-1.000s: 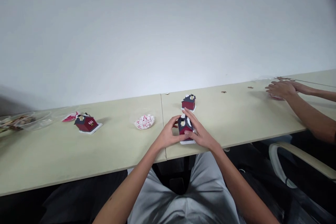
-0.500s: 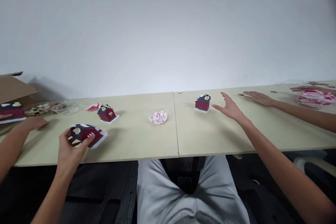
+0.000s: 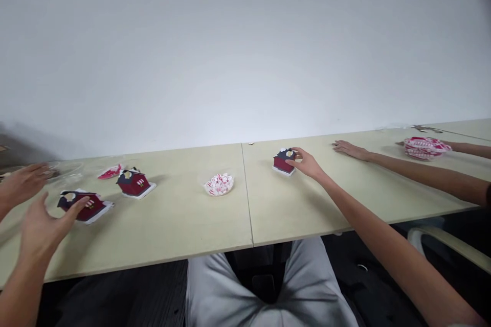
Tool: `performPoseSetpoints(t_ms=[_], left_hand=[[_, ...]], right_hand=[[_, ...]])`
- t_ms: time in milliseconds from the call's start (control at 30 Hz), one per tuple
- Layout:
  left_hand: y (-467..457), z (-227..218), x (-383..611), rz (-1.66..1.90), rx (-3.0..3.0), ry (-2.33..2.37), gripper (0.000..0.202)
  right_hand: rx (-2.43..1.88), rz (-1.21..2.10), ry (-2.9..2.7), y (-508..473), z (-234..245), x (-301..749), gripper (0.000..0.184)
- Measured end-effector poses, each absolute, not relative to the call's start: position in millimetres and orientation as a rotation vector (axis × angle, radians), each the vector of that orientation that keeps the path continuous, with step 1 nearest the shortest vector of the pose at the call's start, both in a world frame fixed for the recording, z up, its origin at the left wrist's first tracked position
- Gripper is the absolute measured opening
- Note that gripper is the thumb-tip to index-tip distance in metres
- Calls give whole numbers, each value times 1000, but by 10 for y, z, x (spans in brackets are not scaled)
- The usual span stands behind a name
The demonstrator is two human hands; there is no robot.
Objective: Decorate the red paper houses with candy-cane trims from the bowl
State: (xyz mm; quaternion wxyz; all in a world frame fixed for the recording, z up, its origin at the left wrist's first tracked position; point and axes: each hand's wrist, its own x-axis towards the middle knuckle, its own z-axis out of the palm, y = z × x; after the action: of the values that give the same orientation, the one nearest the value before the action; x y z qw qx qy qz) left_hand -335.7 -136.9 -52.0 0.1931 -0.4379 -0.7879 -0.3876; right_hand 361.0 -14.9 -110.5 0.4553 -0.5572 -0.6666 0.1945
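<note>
At the left, my left hand (image 3: 48,225) has its fingers apart, with the thumb in front of a small red house (image 3: 92,209) with a dark roof and white base. That house rests on the table (image 3: 172,235); its left side is partly hidden by my hand. Just behind it stands a similar red house (image 3: 134,184). To the right of the table seam, my right hand (image 3: 309,164) has thumb and fingers closed on the right side of another small red house (image 3: 282,163), which is upright on the table.
Red-and-white candies (image 3: 219,184) fill a clear bowl near the seam. A co-worker's hand (image 3: 25,184) reaches in at far left, near clear containers. Another person's hand (image 3: 351,150) lies on the table at right, by a pink-and-white striped bundle (image 3: 425,148).
My left hand has lowered its house onto the table and its fingers have spread. My right hand has reached left and closed on the right-hand house. The view has shifted right.
</note>
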Motion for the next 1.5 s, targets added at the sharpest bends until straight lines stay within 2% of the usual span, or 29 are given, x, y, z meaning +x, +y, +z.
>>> performPoseSetpoints(t_ms=[100,200,267,333,433,467,600,733,867,933,1100,1167,1267,1400,1500], left_hand=[[-1440,-554,-2875,-1277,-1220,-1943,56],[-1357,-449,-2145,-1369,-1640,-1815,43],[-1187,-336,-1620,-1168,-2132,-1767,41],[-945,-253,-1137,-831,-2540,-1696,40],[-532,-250,-586,-74,-2734,-1747,38],[-403,-276,-459,50,-2731,-1774,36],[-74,-399,-212,222,-2681,-1851,33],[-86,-404,-239,182,-2629,-1863,23],[-290,-285,-279,16,-2595,-1811,27],[-441,-252,-193,-178,-2638,-1746,30],[-860,-531,469,-1419,-3096,-1523,25],[-962,-757,803,-1734,-3247,-1507,27],[-1004,-1065,1179,-2141,-3164,-1660,29],[-965,-1258,1354,-2504,-2912,-2029,33],[-954,-1270,1361,-2611,-2922,-2069,40]], right_hand=[[-1412,331,-1698,-384,-1129,3559,70],[-1395,66,-1778,-588,-1121,3492,69],[-1345,-2,-1809,-642,-1114,3443,75],[-1292,68,-1844,-624,-1129,3396,85],[-1232,247,-1881,-517,-1209,3337,88],[-1223,290,-1880,-481,-1246,3322,87],[-1247,285,-1831,-434,-1374,3287,85],[-1309,275,-1813,-530,-1363,3275,88],[-1364,291,-1836,-678,-1279,3290,92],[-1380,297,-1834,-785,-1260,3292,92],[-1402,189,-1724,-1091,-1322,3206,89],[-1385,129,-1676,-1178,-1369,3158,88],[-1324,118,-1654,-1244,-1432,3116,88],[-1269,223,-1634,-1255,-1469,3109,89],[-1265,284,-1614,-1256,-1459,3107,89]])
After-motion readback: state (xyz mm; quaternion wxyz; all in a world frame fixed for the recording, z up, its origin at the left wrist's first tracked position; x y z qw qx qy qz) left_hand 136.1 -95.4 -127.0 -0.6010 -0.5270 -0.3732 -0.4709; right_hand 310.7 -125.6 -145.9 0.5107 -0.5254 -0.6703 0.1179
